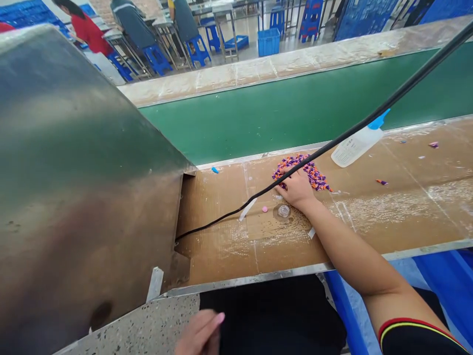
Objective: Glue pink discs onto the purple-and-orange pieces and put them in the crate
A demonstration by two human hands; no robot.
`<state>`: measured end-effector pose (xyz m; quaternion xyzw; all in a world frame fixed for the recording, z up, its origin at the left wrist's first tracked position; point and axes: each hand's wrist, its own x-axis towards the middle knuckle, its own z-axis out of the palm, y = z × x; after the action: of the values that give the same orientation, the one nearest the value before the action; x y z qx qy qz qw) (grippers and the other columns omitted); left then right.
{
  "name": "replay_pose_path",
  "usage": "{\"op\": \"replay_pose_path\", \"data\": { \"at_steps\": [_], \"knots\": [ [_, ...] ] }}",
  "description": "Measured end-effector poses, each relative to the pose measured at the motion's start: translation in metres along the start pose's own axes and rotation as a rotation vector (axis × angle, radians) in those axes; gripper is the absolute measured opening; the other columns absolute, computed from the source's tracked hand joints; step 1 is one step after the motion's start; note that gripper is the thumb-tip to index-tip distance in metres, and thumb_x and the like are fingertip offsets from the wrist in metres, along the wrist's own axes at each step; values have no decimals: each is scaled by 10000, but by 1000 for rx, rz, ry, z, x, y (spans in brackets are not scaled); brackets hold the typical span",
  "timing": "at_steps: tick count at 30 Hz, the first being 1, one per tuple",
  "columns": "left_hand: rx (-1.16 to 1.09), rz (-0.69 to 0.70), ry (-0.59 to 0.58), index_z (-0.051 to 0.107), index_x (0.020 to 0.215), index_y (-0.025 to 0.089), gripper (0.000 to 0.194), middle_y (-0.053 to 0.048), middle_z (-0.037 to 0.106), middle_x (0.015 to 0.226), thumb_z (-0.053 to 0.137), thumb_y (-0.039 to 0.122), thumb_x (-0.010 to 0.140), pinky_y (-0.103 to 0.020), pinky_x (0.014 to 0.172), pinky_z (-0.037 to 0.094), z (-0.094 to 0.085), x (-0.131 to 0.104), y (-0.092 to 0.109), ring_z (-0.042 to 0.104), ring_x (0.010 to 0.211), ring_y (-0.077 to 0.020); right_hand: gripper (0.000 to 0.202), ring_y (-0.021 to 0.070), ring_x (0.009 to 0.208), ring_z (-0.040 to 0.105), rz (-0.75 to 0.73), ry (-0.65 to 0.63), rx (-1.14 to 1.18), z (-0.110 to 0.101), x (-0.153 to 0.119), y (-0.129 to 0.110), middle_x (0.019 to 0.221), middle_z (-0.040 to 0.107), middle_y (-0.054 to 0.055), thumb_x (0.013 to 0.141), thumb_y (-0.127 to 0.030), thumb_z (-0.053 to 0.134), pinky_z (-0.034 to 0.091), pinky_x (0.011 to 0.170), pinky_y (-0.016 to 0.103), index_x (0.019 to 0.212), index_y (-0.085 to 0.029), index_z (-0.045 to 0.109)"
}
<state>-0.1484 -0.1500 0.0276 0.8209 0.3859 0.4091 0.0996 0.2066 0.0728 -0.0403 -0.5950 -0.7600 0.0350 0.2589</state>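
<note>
My right hand [297,188] rests at the near left side of a pile of small purple and orange pieces [314,175], its fingers apart and touching the pile. The black cable partly crosses in front of the hand. My left hand [199,334] is low at the bottom edge, in front of my dark clothing, blurred, with its fingers curled. Something pink [219,318] shows at its fingertip; I cannot make out what it is. On the brown board near my right hand lie a pink disc [265,209] and a small clear round piece [284,211] on a wet-looking spot.
A black cable [221,217] slants over the cardboard-covered bench [221,246]. A tilted white bottle with a blue top [356,148] leans at the back right. The large metal housing [92,187] stands at left, a green wall [236,118] behind. People sit on blue stools beyond.
</note>
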Motion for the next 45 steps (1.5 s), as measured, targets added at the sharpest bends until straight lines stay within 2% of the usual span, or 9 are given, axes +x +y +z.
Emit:
{"op": "replay_pose_path", "data": {
  "at_steps": [2, 7, 12, 18, 23, 27, 31, 37, 45],
  "knots": [
    [-78, 81, 10, 589, 1610, 303, 660, -18, 825, 838, 532, 33, 1011, -258, 590, 701, 20, 12, -3, 784, 625, -202, 144, 406, 1334, 559, 11, -16, -2, 2, 4, -1, 1347, 733, 157, 989, -274, 717, 539, 1093, 613, 942, -213, 838],
    [-335, 351, -84, 665, 1422, 97, 377, -112, 841, 1033, 627, 69, 1048, -283, 901, 714, 63, 85, -8, 839, 959, -197, 251, 367, 1312, 603, -79, 15, 29, -5, 5, 3, 1334, 743, 177, 1069, -242, 573, 526, 1161, 613, 1035, -193, 816],
    [-413, 299, 46, 729, 1205, 146, 226, -70, 836, 980, 768, 103, 986, -230, 842, 702, 108, 142, -23, 826, 860, -158, 209, 356, 1352, 580, -142, 17, 47, -15, -6, 10, 1436, 700, 136, 1082, -290, 611, 495, 1206, 634, 1119, -250, 813],
    [-550, -80, 84, 792, 1054, 197, 59, -33, 843, 921, 778, 186, 997, -353, 1031, 688, 152, 133, -39, 814, 789, -147, 164, 400, 1500, 485, -152, -140, 60, -5, -4, 12, 1538, 640, 96, 1050, -298, 687, 483, 1219, 663, 1012, -264, 843],
    [-827, -702, -3, 813, 1014, 167, 257, -98, 838, 931, 866, 403, 927, -286, 795, 703, 153, 129, -42, 809, 799, -177, 185, 384, 1440, 567, -132, -98, 148, -6, -1, 9, 1395, 722, 137, 1057, -263, 618, 499, 1218, 628, 986, -231, 786],
    [-914, -903, -35, 843, 1030, 162, 391, -99, 829, 900, 929, 499, 849, -291, 760, 688, 150, 136, -47, 788, 798, -179, 214, 259, 975, 750, -79, 10, 223, -28, -14, 8, 1047, 798, 90, 1087, -265, 541, 630, 885, 409, 1056, -226, 749],
    [-970, -935, -48, 864, 1095, 187, 448, -114, 841, 1021, 956, 521, 812, -338, 836, 698, 151, 136, -51, 794, 878, -198, 164, 208, 814, 733, -82, 74, 241, -57, -24, 3, 943, 799, 44, 1065, -298, 615, 608, 761, 344, 1017, -247, 763],
    [-963, -864, -24, 851, 998, 186, 314, -83, 821, 929, 923, 463, 868, -267, 755, 670, 151, 135, -50, 762, 804, -158, 110, 179, 816, 748, -199, -139, 353, -90, -23, -6, 955, 814, -9, 1020, -257, 678, 617, 753, 331, 999, -283, 782],
    [-1014, -714, -50, 862, 1002, 218, 200, -71, 818, 948, 840, 414, 966, -292, 740, 685, 149, 130, -45, 759, 756, -154, 111, 182, 794, 738, -320, -276, 255, -93, -31, -9, 931, 803, 2, 1014, -264, 671, 613, 726, 319, 1007, -298, 776]
  ]
}}
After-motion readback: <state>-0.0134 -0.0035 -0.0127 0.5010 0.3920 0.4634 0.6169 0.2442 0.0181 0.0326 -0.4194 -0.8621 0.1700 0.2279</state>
